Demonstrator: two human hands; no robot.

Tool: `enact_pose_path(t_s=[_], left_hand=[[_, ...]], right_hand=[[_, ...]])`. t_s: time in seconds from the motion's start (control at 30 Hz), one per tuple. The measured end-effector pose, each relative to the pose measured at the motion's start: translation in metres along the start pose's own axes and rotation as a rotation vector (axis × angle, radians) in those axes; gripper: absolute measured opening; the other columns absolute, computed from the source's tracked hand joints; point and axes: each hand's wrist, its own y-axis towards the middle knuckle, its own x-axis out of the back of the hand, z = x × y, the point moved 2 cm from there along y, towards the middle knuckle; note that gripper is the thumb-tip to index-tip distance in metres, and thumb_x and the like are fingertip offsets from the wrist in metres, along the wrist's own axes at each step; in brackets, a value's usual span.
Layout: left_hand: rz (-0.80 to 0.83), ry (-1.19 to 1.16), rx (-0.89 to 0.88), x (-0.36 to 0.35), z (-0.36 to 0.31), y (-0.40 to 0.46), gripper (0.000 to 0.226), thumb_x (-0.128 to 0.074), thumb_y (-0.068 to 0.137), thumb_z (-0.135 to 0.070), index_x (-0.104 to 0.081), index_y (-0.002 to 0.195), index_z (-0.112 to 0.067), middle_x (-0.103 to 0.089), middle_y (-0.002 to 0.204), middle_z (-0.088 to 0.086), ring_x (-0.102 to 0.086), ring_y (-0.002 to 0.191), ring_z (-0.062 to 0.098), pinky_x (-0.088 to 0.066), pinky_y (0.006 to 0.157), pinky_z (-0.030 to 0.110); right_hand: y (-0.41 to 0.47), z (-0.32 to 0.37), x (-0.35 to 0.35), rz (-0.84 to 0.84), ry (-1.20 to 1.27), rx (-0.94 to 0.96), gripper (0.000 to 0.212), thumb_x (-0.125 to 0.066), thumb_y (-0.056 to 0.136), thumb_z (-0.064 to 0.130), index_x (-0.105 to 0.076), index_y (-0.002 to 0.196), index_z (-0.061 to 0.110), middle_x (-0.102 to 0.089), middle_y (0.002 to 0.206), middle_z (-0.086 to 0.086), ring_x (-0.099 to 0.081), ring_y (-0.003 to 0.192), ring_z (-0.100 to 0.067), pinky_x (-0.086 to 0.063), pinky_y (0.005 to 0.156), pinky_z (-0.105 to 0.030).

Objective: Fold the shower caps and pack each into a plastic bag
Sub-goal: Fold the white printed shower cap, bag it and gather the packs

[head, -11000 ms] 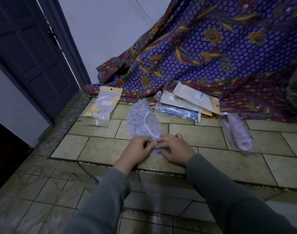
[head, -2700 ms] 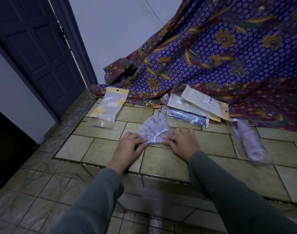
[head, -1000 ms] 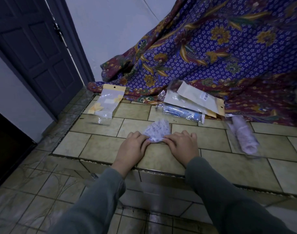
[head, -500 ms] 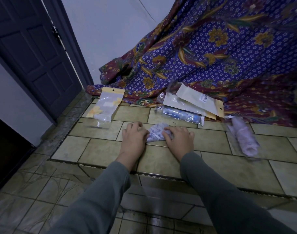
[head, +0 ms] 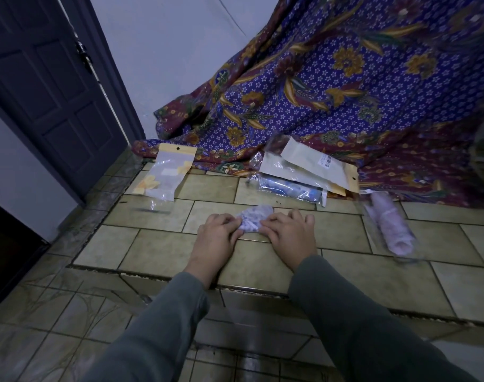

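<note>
A pale patterned shower cap (head: 253, 220), folded into a small bundle, lies on the tiled step between my hands. My left hand (head: 217, 234) pinches its left edge with curled fingers. My right hand (head: 289, 232) holds its right edge, fingers bent over it against the tile. A clear plastic bag with a yellow header (head: 166, 175) lies to the far left. Another clear bag holding a rolled lilac cap (head: 386, 227) lies to the right.
A stack of flat plastic bags and packets (head: 304, 172) rests at the back against a purple floral cloth (head: 345, 92). A dark door (head: 51, 86) stands at the left. The step's front edge (head: 263, 290) drops to lower floor tiles.
The cap has shrunk from a wide flat shape into a small bundle as my hands kept folding it; in the last half second both hands stayed at its edges.
</note>
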Motion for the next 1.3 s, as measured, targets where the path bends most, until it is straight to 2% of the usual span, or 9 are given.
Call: enact_pose_path(t_s=[0.1, 0.27, 0.47, 0.63, 0.77, 0.97, 1.07, 1.13, 1.3], left_hand=[[0.073, 0.008, 0.05, 0.002, -0.001, 0.003, 0.034, -0.059, 0.088, -0.043, -0.064, 0.12, -0.032, -0.057, 0.12, -0.009, -0.042, 0.117, 0.018, -0.037, 0.086, 0.035], [0.081, -0.026, 0.118, 0.005, -0.004, 0.004, 0.035, -0.061, 0.087, -0.043, -0.064, 0.119, -0.032, -0.057, 0.121, -0.009, -0.042, 0.117, 0.017, -0.035, 0.086, 0.035], [0.052, 0.026, 0.091, 0.008, -0.008, -0.004, 0.032, -0.052, 0.091, -0.047, -0.066, 0.116, -0.032, -0.06, 0.113, -0.009, -0.047, 0.111, 0.019, -0.038, 0.083, 0.034], [0.154, 0.182, 0.097, 0.019, -0.011, 0.016, 0.036, -0.043, 0.094, -0.053, -0.066, 0.115, -0.035, -0.056, 0.115, -0.005, -0.042, 0.112, 0.022, -0.039, 0.089, 0.035], [0.219, 0.259, 0.131, 0.02, -0.02, 0.027, 0.036, -0.037, 0.098, -0.043, -0.064, 0.117, -0.029, -0.054, 0.116, 0.002, -0.046, 0.113, 0.024, -0.035, 0.089, 0.038], [0.113, 0.193, 0.159, 0.014, -0.017, 0.025, 0.022, -0.041, 0.096, -0.045, -0.053, 0.108, -0.031, -0.058, 0.11, -0.003, -0.049, 0.108, 0.022, -0.029, 0.085, 0.039], [0.031, 0.232, 0.141, 0.013, -0.016, 0.026, 0.02, -0.049, 0.092, -0.044, -0.061, 0.102, -0.032, -0.057, 0.107, -0.004, -0.046, 0.107, 0.023, -0.028, 0.081, 0.038], [-0.095, 0.209, 0.039, 0.01, -0.016, 0.026, 0.012, -0.06, 0.085, -0.037, -0.067, 0.089, -0.028, -0.059, 0.094, -0.003, -0.052, 0.093, 0.027, -0.03, 0.073, 0.035], [-0.142, 0.05, -0.108, 0.003, -0.012, 0.025, 0.03, -0.042, 0.085, -0.039, -0.068, 0.085, -0.024, -0.062, 0.085, -0.005, -0.055, 0.083, 0.023, -0.036, 0.067, 0.03]], right_hand=[[-0.002, -0.002, 0.001, 0.038, 0.003, -0.018, 0.037, -0.054, 0.082, 0.063, -0.068, 0.109, 0.041, -0.063, 0.104, 0.021, -0.045, 0.094, -0.014, -0.014, 0.073, -0.032], [0.004, 0.002, 0.002, 0.137, 0.018, -0.067, 0.038, -0.047, 0.089, 0.058, -0.061, 0.12, 0.042, -0.06, 0.108, 0.017, -0.041, 0.1, -0.014, -0.017, 0.079, -0.035], [-0.005, 0.001, 0.002, 0.056, 0.117, -0.088, 0.03, -0.043, 0.093, 0.053, -0.063, 0.108, 0.036, -0.064, 0.102, 0.014, -0.048, 0.094, -0.013, -0.017, 0.077, -0.034], [0.006, 0.002, 0.003, 0.023, 0.214, -0.2, 0.022, -0.045, 0.093, 0.05, -0.058, 0.098, 0.033, -0.063, 0.087, 0.01, -0.049, 0.089, -0.016, -0.02, 0.076, -0.035], [0.017, 0.0, -0.005, 0.06, 0.207, -0.285, 0.027, -0.045, 0.092, 0.052, -0.061, 0.096, 0.03, -0.066, 0.088, 0.007, -0.052, 0.095, -0.018, -0.021, 0.079, -0.036], [0.024, 0.0, -0.008, 0.093, 0.229, -0.362, 0.034, -0.045, 0.091, 0.058, -0.064, 0.1, 0.031, -0.069, 0.095, 0.006, -0.053, 0.101, -0.017, -0.024, 0.085, -0.036], [0.025, 0.002, -0.009, 0.084, 0.178, -0.375, 0.035, -0.044, 0.09, 0.059, -0.063, 0.102, 0.031, -0.064, 0.101, 0.006, -0.049, 0.104, -0.017, -0.025, 0.084, -0.036], [0.025, 0.001, -0.008, 0.038, 0.172, -0.367, 0.031, -0.048, 0.089, 0.057, -0.062, 0.103, 0.033, -0.057, 0.106, 0.007, -0.046, 0.105, -0.017, -0.025, 0.084, -0.035], [0.024, 0.003, -0.008, -0.114, 0.151, -0.192, 0.015, -0.06, 0.086, 0.044, -0.066, 0.087, 0.031, -0.062, 0.093, 0.012, -0.052, 0.094, -0.017, -0.022, 0.078, -0.034]])
